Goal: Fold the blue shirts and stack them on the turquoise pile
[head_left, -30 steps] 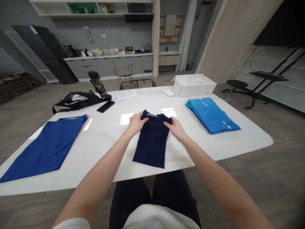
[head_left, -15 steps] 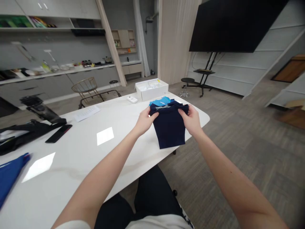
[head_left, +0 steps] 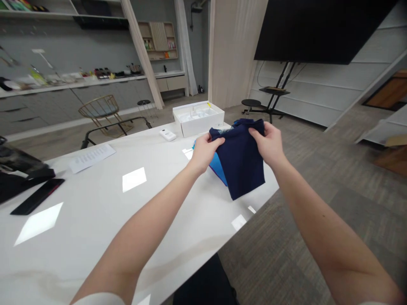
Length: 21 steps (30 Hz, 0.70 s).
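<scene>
A folded piece of navy blue fabric (head_left: 243, 161), perhaps a garment, hangs between my two hands above the table's far right end. My left hand (head_left: 205, 151) pinches its upper left corner, thumb on the near side. At the upper right edge, my right hand (head_left: 269, 142) grips it the same way. A patterned greyish patch shows inside the top opening. Behind the navy fabric lies a bright blue cloth (head_left: 218, 168) on the table, mostly hidden by the fabric and my left hand.
On the white table (head_left: 165, 224) stand an open white box (head_left: 202, 127) and a small white device (head_left: 167, 135). Further left lie a printed sheet (head_left: 92, 158) and a black phone-like slab (head_left: 38, 196). A stool (head_left: 251, 103) and a large screen (head_left: 318, 29) are beyond the right end.
Both hands have shifted right with the navy fabric, which now hangs tilted. More of the bright blue cloth shows to its left. The camera view has swung right.
</scene>
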Each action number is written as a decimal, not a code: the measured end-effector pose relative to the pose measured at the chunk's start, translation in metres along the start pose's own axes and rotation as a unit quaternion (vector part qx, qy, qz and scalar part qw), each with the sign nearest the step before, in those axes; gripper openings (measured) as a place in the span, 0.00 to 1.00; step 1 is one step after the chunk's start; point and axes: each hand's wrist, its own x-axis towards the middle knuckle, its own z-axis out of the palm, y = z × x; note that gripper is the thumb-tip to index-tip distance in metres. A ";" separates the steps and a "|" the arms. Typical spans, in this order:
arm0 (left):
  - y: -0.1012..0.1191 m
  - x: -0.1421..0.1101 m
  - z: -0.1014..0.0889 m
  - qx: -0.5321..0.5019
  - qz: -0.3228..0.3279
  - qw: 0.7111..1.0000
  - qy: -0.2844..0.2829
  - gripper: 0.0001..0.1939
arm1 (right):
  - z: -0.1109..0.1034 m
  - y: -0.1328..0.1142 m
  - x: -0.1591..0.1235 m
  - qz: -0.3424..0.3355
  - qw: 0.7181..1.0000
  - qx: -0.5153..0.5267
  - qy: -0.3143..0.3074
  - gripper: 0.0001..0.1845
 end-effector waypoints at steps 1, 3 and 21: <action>-0.003 0.018 -0.005 -0.005 -0.012 1.000 0.010 0.10 | 0.011 0.011 0.020 0.003 1.000 -0.004 -0.012 0.14; -0.019 0.052 -0.019 -0.008 -0.040 0.998 0.045 0.09 | 0.039 0.039 0.052 0.019 0.999 -0.020 -0.047 0.15; -0.132 0.108 -0.051 0.450 0.121 0.875 0.133 0.27 | 0.136 0.160 0.064 0.009 0.946 -0.259 -0.194 0.25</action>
